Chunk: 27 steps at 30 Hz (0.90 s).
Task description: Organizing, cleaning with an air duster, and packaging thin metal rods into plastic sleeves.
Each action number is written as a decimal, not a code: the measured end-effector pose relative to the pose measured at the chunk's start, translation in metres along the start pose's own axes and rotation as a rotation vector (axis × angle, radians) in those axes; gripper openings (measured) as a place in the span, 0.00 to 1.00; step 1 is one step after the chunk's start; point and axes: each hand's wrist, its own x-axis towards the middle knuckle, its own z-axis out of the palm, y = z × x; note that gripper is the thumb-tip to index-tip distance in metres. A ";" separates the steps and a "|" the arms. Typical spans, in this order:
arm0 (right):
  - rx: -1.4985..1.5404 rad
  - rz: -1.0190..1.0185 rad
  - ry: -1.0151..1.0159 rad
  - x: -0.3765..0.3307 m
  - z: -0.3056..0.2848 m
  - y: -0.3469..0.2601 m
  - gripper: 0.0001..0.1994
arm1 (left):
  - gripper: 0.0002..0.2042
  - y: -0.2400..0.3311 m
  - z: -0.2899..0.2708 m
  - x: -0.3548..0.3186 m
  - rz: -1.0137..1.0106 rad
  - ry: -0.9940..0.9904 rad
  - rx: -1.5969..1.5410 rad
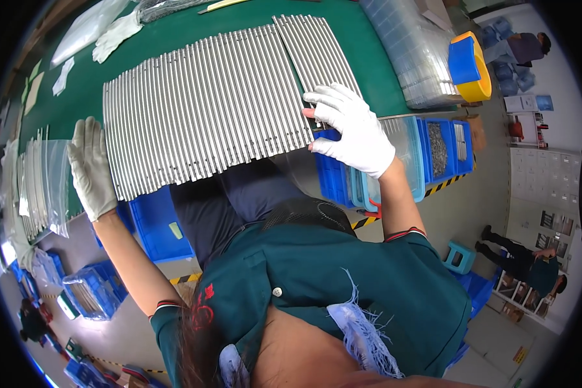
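Note:
A wide row of slim metal rods (200,110) lies side by side on a green table top (77,97), their near ends reaching past its front edge. A smaller group of similar rods (313,52) lies just to the right, with a narrow gap between. My left hand (92,168), in a white glove, rests flat along the row's left side, fingers stretched away from me. My right hand (349,126), also gloved with bare thumb and index tips, spreads its fingers over the near end of the smaller group, beside the row's right edge.
Clear plastic trays (410,58) are stacked at the table's right, with a yellow and blue tape roll (470,66) beside them. Blue bins (440,152) stand below the front edge. Bagged rods (39,181) lie at left, a spare glove (118,35) at the back. Other people are farther off.

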 end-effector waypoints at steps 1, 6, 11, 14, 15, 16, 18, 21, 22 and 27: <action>-0.005 -0.008 -0.005 0.001 0.001 0.000 0.21 | 0.35 0.000 0.000 0.000 0.000 -0.005 -0.009; -0.046 -0.019 0.006 0.001 0.006 0.004 0.21 | 0.34 0.001 0.003 0.000 -0.006 -0.003 -0.011; -0.019 -0.054 -0.047 0.009 0.005 -0.009 0.22 | 0.35 0.002 0.005 -0.001 -0.010 -0.006 -0.006; -0.025 -0.039 -0.042 0.009 0.009 -0.009 0.22 | 0.32 0.002 0.005 -0.002 -0.011 -0.015 -0.060; -0.043 -0.044 -0.031 0.008 0.010 -0.007 0.22 | 0.32 0.004 0.010 -0.002 -0.025 0.022 -0.057; -0.060 -0.048 -0.020 0.008 0.011 -0.005 0.22 | 0.32 0.004 0.012 -0.002 -0.023 0.025 -0.049; -0.075 -0.061 -0.018 0.010 0.011 -0.007 0.22 | 0.32 0.005 0.014 -0.003 -0.019 0.027 -0.031; 0.004 -0.064 -0.039 0.014 0.009 -0.018 0.23 | 0.34 0.004 0.010 -0.003 -0.012 0.004 -0.003; 0.006 -0.067 -0.040 0.015 0.010 -0.018 0.23 | 0.35 0.004 0.009 -0.002 -0.010 -0.009 0.011; -0.039 -0.099 0.004 0.017 0.019 -0.011 0.21 | 0.34 0.003 0.010 -0.002 -0.022 0.015 -0.012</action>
